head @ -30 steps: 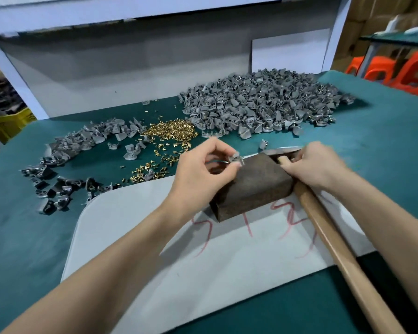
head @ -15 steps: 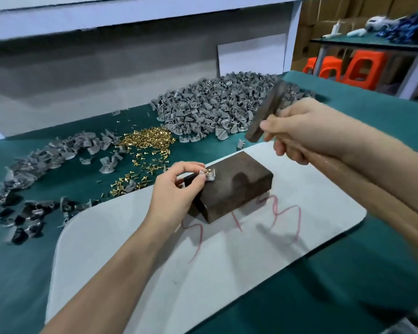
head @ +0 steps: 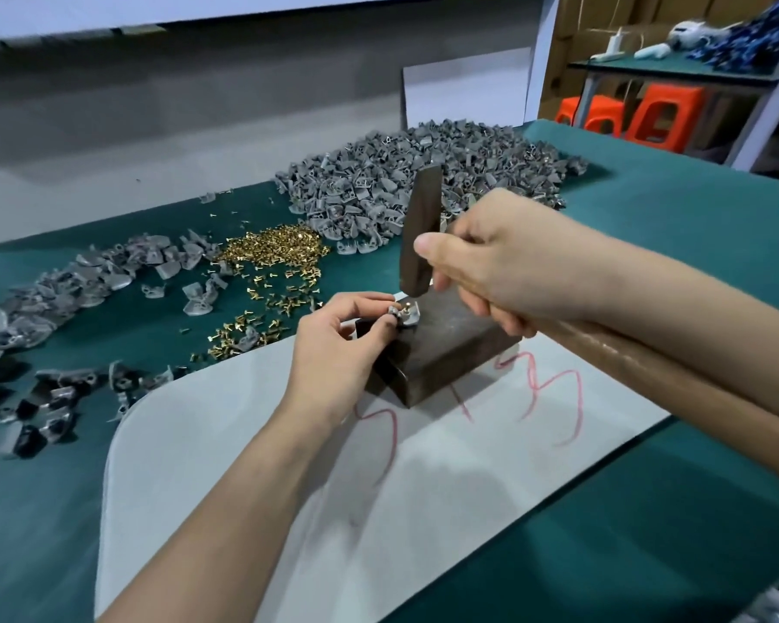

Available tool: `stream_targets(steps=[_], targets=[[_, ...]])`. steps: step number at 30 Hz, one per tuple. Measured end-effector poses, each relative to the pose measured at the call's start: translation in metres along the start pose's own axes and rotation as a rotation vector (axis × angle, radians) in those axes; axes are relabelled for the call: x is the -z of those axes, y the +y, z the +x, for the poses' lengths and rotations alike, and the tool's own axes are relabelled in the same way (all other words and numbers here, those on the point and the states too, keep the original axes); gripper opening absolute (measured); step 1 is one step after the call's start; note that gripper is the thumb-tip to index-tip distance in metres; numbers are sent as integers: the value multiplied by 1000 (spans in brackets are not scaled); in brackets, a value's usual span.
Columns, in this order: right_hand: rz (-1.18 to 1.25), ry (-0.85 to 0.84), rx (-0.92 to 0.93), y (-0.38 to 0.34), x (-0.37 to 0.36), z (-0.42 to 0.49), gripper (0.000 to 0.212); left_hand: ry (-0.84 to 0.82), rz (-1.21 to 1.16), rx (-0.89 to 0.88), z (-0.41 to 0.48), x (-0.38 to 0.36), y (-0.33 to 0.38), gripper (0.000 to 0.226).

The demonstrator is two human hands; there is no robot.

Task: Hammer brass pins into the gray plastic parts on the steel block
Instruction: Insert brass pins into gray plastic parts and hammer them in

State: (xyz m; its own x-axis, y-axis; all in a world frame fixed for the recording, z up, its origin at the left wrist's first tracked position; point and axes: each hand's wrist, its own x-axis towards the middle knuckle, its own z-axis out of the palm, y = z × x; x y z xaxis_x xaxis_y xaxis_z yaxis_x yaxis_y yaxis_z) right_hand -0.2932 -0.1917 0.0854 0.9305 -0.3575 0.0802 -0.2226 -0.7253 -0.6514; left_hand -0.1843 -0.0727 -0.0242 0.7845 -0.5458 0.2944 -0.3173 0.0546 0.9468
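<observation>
Left hand (head: 338, 348): pinches a small gray plastic part (head: 401, 317) with a short brass pin (head: 406, 304) standing in it, at the far left corner of the dark rectangular steel block (head: 441, 353).
Right hand (head: 504, 267): clenched round the wooden-handled hammer (head: 421, 231), close under its head.
Change: the head was raised and tilted half a second ago; it now hangs upright just above the pin.
Meaning: strike judged imminent, with the fingertips near the blow.

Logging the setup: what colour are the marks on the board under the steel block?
Red; the marks show best in the head view.
</observation>
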Motion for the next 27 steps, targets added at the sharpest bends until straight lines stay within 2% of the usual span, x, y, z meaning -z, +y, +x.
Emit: stream_targets(steps=[4, 9, 13, 18, 22, 25, 27], targets=[[-33, -13, -16, -3, 0, 0, 43, -8, -9, 10, 0, 1, 0, 30], [33, 128, 40, -8, 13, -2, 46, 7, -18, 32, 1, 0, -1, 22], [-22, -25, -102, -1, -15, -1, 48, -13, -42, 18, -1, 2, -1, 23], [-31, 95, -26, -3, -2, 0, 49, -9, -32, 10, 1, 0, 0, 23], [-127, 0, -103, -6, -12, -1, 49, -4, -50, 20, 0, 0, 1, 23], [-119, 85, -39, -5, -1, -1, 51, -3, -45, 22, 1, 0, 0, 25], [-129, 71, -50, -5, -4, 0, 50, -2, -53, 28, 2, 0, 1, 26]])
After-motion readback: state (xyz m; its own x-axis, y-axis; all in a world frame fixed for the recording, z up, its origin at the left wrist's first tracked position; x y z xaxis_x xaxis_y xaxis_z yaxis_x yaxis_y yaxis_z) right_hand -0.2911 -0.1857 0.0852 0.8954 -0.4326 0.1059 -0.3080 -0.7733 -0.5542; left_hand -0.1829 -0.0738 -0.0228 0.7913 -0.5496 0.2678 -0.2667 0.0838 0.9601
